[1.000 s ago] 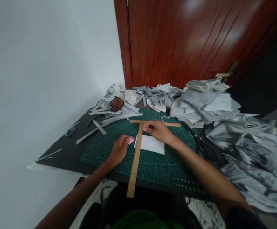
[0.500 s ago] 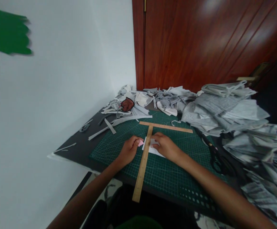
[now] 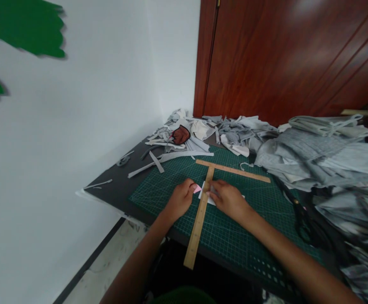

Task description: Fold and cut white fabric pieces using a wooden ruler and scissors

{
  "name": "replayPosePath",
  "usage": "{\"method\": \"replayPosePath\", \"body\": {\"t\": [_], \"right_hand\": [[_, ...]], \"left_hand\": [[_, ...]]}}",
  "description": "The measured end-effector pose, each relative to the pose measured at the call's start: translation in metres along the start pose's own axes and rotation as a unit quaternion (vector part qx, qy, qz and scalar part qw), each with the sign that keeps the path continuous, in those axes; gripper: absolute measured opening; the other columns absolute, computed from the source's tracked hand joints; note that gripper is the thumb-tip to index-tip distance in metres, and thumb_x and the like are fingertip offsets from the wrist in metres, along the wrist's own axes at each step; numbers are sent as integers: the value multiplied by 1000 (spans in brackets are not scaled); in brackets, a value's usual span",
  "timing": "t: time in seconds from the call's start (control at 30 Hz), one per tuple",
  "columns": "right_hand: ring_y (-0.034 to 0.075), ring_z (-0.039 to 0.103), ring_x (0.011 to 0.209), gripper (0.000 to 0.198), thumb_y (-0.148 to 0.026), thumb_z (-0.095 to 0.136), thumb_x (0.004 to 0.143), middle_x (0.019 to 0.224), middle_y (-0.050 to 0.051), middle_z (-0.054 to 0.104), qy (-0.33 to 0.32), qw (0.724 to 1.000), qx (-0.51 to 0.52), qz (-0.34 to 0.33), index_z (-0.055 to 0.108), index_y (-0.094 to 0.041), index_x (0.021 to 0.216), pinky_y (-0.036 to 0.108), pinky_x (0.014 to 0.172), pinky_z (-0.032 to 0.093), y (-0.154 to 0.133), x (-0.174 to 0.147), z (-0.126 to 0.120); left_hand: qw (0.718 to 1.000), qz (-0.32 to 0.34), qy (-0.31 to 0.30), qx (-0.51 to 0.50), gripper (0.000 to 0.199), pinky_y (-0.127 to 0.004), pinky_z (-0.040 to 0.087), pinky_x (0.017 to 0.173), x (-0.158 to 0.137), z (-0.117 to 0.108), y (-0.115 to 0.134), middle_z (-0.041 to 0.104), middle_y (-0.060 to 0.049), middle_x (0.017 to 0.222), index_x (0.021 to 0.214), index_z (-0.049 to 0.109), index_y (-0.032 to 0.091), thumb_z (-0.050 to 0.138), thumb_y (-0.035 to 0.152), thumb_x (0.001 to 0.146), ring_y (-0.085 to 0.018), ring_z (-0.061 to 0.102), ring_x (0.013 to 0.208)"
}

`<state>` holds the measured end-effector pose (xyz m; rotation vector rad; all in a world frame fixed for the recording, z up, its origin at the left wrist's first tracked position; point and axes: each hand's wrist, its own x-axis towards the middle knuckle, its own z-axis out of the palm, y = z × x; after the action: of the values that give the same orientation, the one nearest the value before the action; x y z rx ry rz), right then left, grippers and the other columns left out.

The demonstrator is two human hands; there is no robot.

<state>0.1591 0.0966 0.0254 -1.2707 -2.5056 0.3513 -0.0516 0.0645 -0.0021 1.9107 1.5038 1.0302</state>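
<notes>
Pinching a pink chalk-like piece (image 3: 197, 188) between thumb and fingers of the left hand (image 3: 180, 198), just left of the white fabric piece (image 3: 211, 201). Keeping the right hand (image 3: 230, 198) half curled over that fabric, with a small gap between thumb and fingers, fingertips at the long wooden ruler (image 3: 198, 226). Can't tell how firmly pressed. Have that ruler lying across the fabric's left part, jutting past the near edge of the bench (image 3: 117, 175), meeting or nearly meeting a second wooden ruler (image 3: 234, 170); can't tell if joined. Working on a green cutting mat (image 3: 228, 228). See black scissors (image 3: 302, 221) at right, near folded grey cloth (image 3: 317, 152). Also see pale fabric strips (image 3: 174, 157) at left, grey-white scraps (image 3: 237, 131) at back.
</notes>
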Motion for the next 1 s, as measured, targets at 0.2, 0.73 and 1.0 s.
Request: {"method": "replayPosePath", "body": {"t": [0.2,0.73,1.0], "right_hand": [[28,64,103,21,-26,65,93,103,12,67,-9,1000,-15,-12,72,-16,110,37,92,51,-4,0,10],[28,63,102,22,-29,66,93,106,13,67,-17,999,-48,-10,73,-17,110,39,92,51,-6,0,11],[29,62,103,23,-31,63,96,105,14,67,-13,998,-62,-7,72,-15,110,40,93,51,-10,0,12]], "left_hand": [[993,100,-60,-1,22,-37,48,102,-3,-2,-3,71,-6,113,105,66,21,45,23,104,-21,64,112],[992,53,-103,-51,24,-37,49,99,1,-7,-6,71,-5,111,109,65,22,42,28,106,-20,65,107],[992,43,-106,-56,24,-39,49,101,1,-9,-3,71,-6,111,108,66,23,42,26,105,-21,64,108]]}}
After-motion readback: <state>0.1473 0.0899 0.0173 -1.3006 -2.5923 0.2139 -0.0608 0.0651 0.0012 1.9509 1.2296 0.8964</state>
